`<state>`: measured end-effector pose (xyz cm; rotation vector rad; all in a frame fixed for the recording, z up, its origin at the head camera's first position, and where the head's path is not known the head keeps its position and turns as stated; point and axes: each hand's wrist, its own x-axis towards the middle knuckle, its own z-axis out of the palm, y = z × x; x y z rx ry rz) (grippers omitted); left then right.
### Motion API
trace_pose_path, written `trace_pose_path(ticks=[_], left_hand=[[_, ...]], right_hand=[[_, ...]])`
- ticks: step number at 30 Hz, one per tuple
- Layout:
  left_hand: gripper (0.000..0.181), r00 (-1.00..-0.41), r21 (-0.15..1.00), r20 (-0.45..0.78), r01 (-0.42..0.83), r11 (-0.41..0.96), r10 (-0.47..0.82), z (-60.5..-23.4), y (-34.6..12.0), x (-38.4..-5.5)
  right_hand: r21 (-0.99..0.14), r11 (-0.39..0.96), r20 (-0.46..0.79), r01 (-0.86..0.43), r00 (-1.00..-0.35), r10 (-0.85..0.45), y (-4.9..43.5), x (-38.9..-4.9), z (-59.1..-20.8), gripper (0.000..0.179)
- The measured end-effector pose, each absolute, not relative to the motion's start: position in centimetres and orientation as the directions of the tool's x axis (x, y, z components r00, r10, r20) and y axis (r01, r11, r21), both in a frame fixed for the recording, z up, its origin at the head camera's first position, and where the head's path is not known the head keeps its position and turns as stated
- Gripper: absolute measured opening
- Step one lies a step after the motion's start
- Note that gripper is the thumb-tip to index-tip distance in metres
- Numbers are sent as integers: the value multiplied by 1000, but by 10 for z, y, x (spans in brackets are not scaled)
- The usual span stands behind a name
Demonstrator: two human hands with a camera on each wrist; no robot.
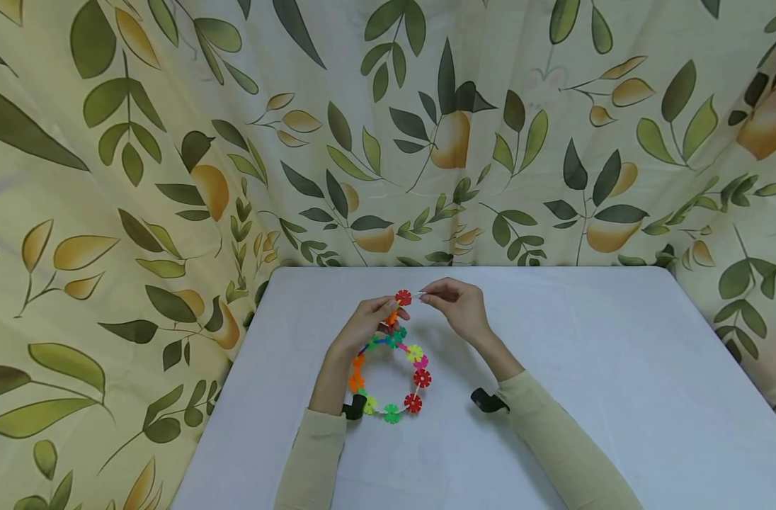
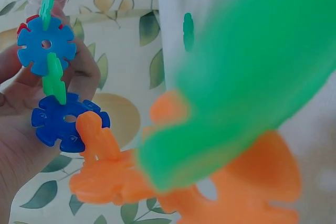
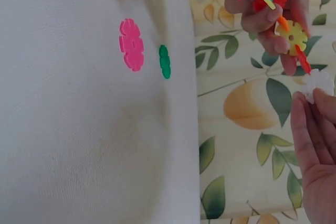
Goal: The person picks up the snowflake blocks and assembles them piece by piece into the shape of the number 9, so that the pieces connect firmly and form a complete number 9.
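A chain of interlocking plastic flower discs hangs from my left hand [image 1: 365, 324] in a loop above the white table, in red, orange, green, yellow, pink and blue. My left fingers hold the chain near its upper end, by a red disc [image 1: 403, 297]. To the right, my right hand [image 1: 458, 306] pinches a white flower disc [image 3: 317, 83] between thumb and fingers. That white disc meets an edge-on red disc, which joins a yellow disc [image 3: 291, 38]. Close to the left wrist camera, blurred green and orange discs [image 2: 247, 182] cover much of the view; a dark blue disc [image 2: 65, 121] hangs by the palm.
A pink disc [image 3: 131, 44] and a green disc [image 3: 165, 61] lie on the white tabletop [image 1: 585, 368] near its edge. Behind and to the left hangs a leaf-and-fruit patterned curtain [image 1: 515, 198]. Black wrist straps [image 1: 488, 401] show at both sleeves.
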<state>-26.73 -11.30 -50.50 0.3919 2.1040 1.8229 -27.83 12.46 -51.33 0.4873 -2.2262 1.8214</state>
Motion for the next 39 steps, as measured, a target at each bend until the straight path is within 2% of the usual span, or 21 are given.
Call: trace_pose_path(ticks=[14,30,39], left_hand=[[37,-909,991,-47,11,135,414,-506,-109,-267],[38,-898,994,-53,-7,106,438,-506,-113,-266],[38,-886,992,-59,-1,125,460,-505,-118,-269]], right_hand=[[-876,175,432,-450,-892,-135,124,-275,-510,11],[-877,60,464,-477,-872,-159,120,-277,-515,10],[-889,141,413,-436,-896,-165,120,-275,-519,16]])
